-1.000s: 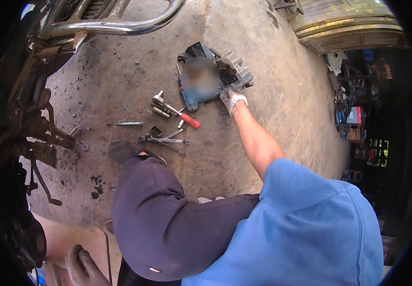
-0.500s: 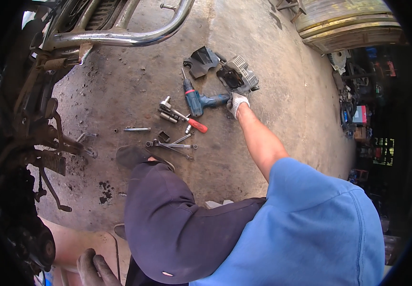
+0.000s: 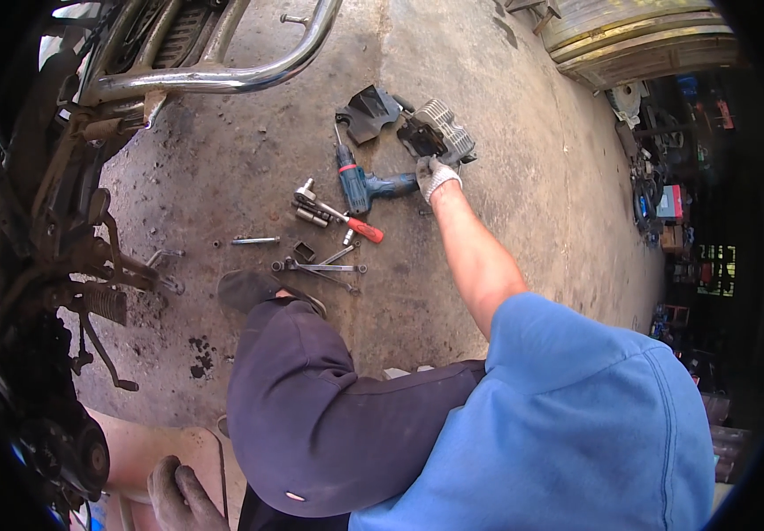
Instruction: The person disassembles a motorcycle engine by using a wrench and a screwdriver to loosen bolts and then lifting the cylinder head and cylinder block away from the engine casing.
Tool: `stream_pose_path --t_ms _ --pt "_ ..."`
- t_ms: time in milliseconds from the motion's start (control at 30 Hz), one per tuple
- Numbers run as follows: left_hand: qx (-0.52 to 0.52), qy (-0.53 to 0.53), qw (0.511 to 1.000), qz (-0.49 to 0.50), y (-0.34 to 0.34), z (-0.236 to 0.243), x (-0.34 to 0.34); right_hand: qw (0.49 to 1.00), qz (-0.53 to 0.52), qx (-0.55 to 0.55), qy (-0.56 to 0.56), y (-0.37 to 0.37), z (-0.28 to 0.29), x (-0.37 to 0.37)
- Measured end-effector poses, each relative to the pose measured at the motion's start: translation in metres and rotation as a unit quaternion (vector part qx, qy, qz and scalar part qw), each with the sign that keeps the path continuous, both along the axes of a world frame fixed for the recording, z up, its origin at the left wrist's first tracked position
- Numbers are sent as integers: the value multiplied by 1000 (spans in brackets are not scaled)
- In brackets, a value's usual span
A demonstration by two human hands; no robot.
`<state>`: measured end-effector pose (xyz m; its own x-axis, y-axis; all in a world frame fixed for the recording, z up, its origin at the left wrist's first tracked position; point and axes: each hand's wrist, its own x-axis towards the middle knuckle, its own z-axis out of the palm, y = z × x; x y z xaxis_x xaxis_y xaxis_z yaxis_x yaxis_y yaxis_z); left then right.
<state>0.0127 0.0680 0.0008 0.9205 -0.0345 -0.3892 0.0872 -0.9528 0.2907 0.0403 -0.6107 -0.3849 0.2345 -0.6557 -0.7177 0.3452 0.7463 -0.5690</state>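
My right hand (image 3: 437,177), in a pale knit glove with dirty fingers, reaches out over the floor. Its fingers are bent together between the base of a blue cordless drill (image 3: 364,187) and a finned grey cover (image 3: 442,131); what they hold, if anything, is too small to make out. A black angular plastic cover (image 3: 368,113) lies beyond the drill. Down at the lower left edge, my left hand (image 3: 183,497) wears a dirty grey glove. Its visible fingers are stretched and slightly apart, with nothing seen in them.
Nearer my foot lie a red-handled ratchet (image 3: 364,228), several sockets (image 3: 311,215), a steel bar (image 3: 255,241) and several wrenches (image 3: 329,268). A motorcycle with a chrome guard bar (image 3: 240,78) and a pedal (image 3: 103,305) stands at left. An orange-pink panel (image 3: 165,438) lies below it.
My right hand has moved slightly up and left, from the drill's base toward the finned cover. The left hand stays low at the edge. The view has shifted a little.
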Motion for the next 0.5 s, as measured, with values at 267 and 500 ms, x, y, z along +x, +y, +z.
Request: stream_pose_path --t_ms 267,500 --pt "7 7 1000 -1 3 -2 0 998 -51 -2 -36 -3 -7 10" --pt "29 19 999 10 -4 1 0 992 -116 -10 -37 24 -2 29"
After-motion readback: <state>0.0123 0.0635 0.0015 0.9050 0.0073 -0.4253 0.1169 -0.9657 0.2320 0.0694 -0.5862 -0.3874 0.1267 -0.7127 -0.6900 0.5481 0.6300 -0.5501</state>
